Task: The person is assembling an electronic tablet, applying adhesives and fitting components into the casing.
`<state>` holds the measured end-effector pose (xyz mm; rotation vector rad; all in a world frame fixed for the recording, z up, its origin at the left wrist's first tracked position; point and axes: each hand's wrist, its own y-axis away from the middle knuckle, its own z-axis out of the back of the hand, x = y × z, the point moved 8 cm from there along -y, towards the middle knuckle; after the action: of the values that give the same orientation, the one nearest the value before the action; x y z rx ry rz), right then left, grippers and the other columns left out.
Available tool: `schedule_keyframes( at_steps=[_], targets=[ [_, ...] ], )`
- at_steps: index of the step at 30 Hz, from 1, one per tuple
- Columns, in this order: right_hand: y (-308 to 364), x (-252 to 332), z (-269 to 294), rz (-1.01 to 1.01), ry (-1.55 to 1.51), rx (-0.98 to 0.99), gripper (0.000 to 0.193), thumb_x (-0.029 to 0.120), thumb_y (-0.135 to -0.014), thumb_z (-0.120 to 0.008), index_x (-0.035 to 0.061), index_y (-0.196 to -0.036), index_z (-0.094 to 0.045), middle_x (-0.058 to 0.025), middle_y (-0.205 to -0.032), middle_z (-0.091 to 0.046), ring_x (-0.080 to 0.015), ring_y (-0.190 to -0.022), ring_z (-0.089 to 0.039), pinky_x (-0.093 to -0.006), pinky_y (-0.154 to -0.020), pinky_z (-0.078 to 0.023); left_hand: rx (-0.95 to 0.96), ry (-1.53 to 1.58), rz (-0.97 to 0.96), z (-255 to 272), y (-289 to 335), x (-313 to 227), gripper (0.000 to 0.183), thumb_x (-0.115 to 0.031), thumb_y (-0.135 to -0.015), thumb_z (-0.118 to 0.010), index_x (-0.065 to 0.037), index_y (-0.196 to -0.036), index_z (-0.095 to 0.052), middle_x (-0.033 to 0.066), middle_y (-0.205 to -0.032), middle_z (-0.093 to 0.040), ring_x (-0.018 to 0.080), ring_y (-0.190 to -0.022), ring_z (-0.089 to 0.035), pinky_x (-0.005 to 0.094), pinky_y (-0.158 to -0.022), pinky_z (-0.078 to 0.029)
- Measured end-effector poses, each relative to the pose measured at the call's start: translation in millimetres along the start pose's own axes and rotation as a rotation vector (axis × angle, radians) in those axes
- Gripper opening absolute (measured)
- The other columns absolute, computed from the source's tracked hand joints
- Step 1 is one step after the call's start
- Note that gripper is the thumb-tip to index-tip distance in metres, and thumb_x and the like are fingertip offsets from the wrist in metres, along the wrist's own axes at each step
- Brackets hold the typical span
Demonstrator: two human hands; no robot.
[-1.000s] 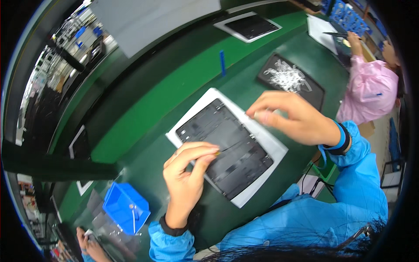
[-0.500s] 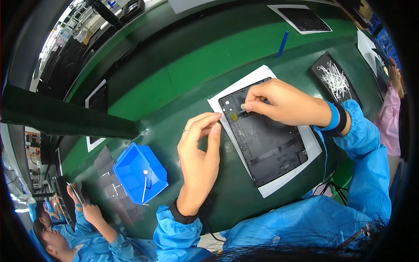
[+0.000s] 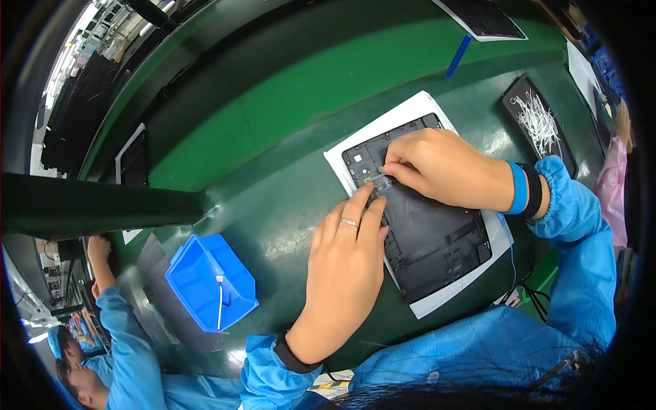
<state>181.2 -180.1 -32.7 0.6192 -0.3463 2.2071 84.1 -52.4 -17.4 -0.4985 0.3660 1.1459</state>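
A black tablet-like back housing (image 3: 437,239) lies on a white sheet (image 3: 408,113) in front of me. My right hand (image 3: 447,167) is over its far part, thumb and index finger pinched together against the surface; what is between them is too small to make out. My left hand (image 3: 345,280) reaches over the near left edge with fingers stretched out and holds nothing. Its fingertips rest on the housing beside a small yellow-green patch (image 3: 368,181), close to the right fingertips.
A blue bin (image 3: 184,273) with a white cable (image 3: 220,307) stands at the left. At the right a black tray (image 3: 512,102) holds tangled white strands (image 3: 538,123). A blue stick (image 3: 458,57) and another dark housing (image 3: 488,17) lie farther back. Co-workers sit at the left.
My left hand has moved right and forward from beside the housing, its fingers now laid on it. My right hand's pinch has come down to the surface. The view has shifted slightly.
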Motion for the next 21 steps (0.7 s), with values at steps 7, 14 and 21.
schedule_keyframes(
  at_steps=[7, 14, 21],
  targets=[
    [0, -2, -2, -0.008, -0.008, 0.003, 0.022, 0.019, -0.099, -0.067, -0.0014, -0.090, -0.072, -0.0194, -0.087, -0.074, -0.0412, -0.085, -0.071, -0.0486, -0.076, -0.056, 0.065, -0.065, 0.016, -16, 2, 6, 0.051, 0.001, -0.091, -0.064, 0.004, -0.141, -0.058, 0.0165, -0.148, -0.060, 0.0352, -0.122, -0.061, 0.0454, -0.107, -0.049],
    [9, -15, 19, -0.136, -0.138, 0.064, 0.022, 0.023, -0.097, -0.071, 0.0016, -0.093, -0.077, -0.0176, -0.081, -0.074, -0.0370, -0.076, -0.070, -0.0441, -0.071, -0.055, 0.064, -0.172, -0.004, -16, -9, -1, 0.049, -0.002, -0.089, -0.061, 0.003, -0.138, -0.060, 0.0154, -0.141, -0.065, 0.0333, -0.122, -0.062, 0.0475, -0.112, -0.047],
    [28, -48, 30, -0.446, -0.384, 0.001, 0.017, 0.013, -0.093, -0.078, -0.0041, -0.091, -0.077, -0.0128, -0.071, -0.072, -0.0158, -0.058, -0.064, -0.0318, -0.056, -0.049, 0.067, -0.291, 0.044, -14, -14, -12, 0.047, -0.012, -0.091, -0.075, 0.002, -0.133, -0.061, 0.0166, -0.135, -0.069, 0.0361, -0.127, -0.062, 0.0532, -0.116, -0.043]
  ],
)
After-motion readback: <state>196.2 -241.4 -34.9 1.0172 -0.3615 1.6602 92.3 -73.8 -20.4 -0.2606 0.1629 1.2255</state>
